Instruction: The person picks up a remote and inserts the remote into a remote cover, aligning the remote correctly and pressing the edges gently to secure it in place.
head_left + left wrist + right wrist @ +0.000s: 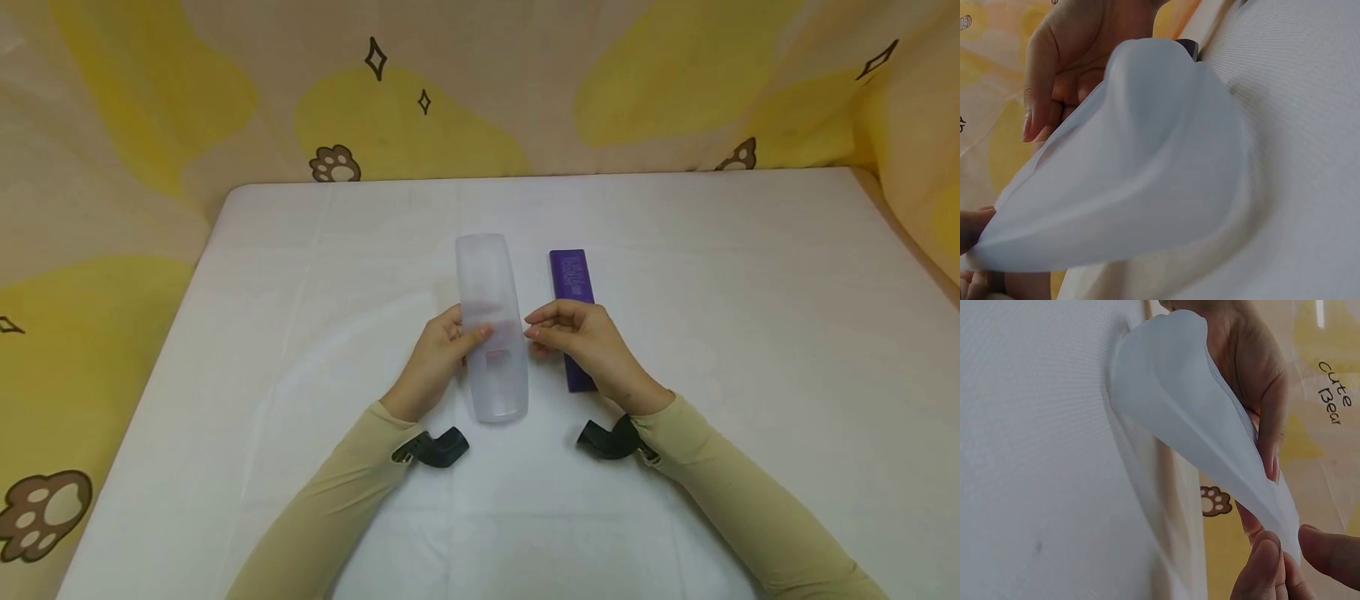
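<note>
The left hand (431, 362) grips 1 elongated, translucent, frosted-plastic case (483, 275) over the white table (750, 333); its fingers are mostly hidden behind. The right hand's (600, 350) fingertips meet the case's right edge; whether they pinch it cannot be determined. That hand partly covers 1 flat, purple, rectangular box (572, 275); its print is illegible.

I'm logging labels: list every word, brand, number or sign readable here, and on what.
"cute Bear": yellow-and-beige patterned fabric backdrop, right wrist view.
Pale print on the slim purple rectangular box: too small to read.
Fabric marks at left wrist view's left edge: unreadable.
</note>
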`<action>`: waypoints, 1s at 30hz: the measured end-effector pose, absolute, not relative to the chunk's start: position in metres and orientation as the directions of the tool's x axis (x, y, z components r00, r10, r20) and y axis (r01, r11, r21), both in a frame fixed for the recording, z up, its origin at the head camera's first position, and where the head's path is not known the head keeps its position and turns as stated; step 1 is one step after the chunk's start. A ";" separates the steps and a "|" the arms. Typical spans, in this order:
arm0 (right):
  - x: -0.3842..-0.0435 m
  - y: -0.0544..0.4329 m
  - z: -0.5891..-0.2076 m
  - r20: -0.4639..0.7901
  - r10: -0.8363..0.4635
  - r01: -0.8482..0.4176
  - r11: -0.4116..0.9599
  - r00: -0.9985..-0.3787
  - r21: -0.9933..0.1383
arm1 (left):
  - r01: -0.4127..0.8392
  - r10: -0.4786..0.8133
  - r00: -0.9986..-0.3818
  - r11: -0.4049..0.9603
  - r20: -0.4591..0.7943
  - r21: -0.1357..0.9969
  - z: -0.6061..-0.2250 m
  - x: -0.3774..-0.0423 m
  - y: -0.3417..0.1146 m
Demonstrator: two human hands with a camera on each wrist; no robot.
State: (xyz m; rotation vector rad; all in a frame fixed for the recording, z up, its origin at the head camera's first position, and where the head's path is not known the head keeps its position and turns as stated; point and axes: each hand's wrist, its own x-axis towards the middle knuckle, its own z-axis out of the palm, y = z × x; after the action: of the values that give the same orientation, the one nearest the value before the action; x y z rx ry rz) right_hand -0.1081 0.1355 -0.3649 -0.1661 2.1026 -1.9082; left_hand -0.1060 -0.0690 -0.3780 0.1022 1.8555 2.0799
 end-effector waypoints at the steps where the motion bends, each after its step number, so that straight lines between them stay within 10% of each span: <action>1: -0.108 0.136 -0.365 -0.140 -0.280 0.112 0.114 -0.950 -0.987 | -0.211 0.305 -0.936 -0.080 -0.177 0.974 -0.378 -0.106 -0.069; 30: -0.102 0.185 -0.367 -0.182 -0.097 0.159 0.212 -0.978 -0.964 | -0.246 0.285 -0.939 -0.172 -0.191 0.954 -0.379 -0.105 -0.068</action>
State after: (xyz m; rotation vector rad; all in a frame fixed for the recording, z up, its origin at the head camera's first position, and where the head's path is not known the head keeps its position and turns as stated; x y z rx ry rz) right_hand -0.1016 0.1846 -0.3665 0.0589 2.2791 -1.8519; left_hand -0.1051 -0.0681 -0.3795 0.0448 1.7574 2.1704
